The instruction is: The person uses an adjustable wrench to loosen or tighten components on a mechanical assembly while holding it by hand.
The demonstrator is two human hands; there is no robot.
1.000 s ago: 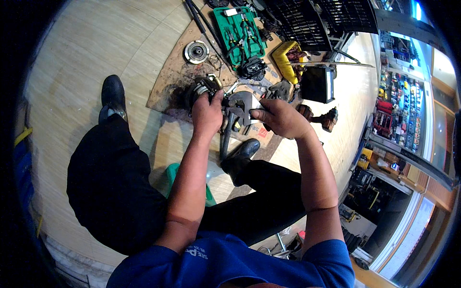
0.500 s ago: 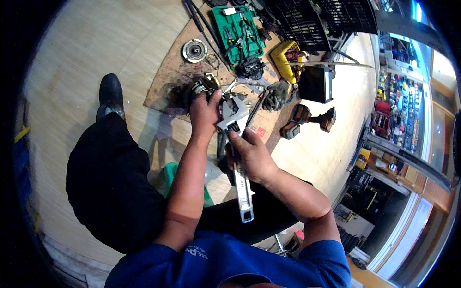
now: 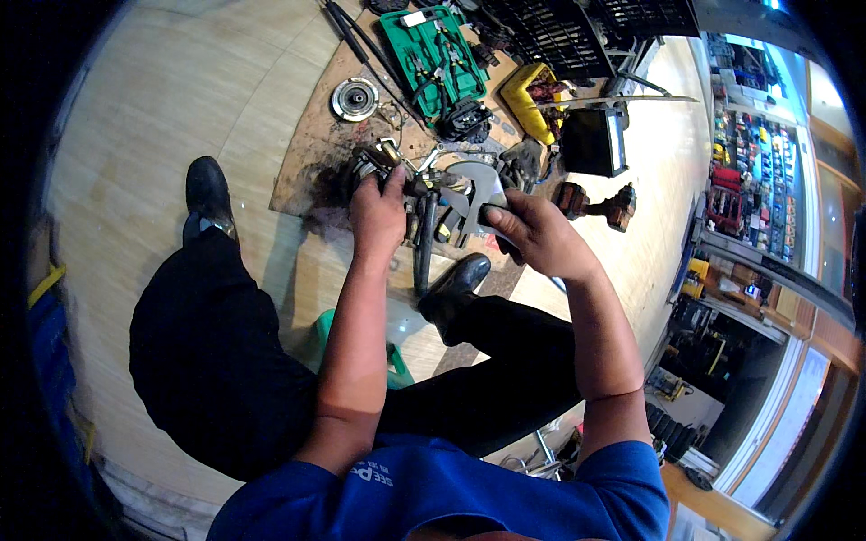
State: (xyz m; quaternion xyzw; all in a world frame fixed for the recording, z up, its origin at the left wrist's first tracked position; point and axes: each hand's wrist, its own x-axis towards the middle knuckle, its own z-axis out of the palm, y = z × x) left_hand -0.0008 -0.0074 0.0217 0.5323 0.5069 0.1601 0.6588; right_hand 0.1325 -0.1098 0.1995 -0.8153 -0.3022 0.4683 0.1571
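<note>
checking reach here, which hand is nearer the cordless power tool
Right: the right hand, holding the wrench, is just left of the cordless power tool; the left hand is farther left.

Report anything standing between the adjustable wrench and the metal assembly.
Nothing visible stands there; the right hand holds the adjustable wrench close to the metal assembly at the left hand. Contact is unclear.

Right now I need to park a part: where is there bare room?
Bare floor lies between the left shoe and the tan sheet, and right of the brown-black power tool. Crowded: the sheet from the green tool case down to the adjustable wrench.
</note>
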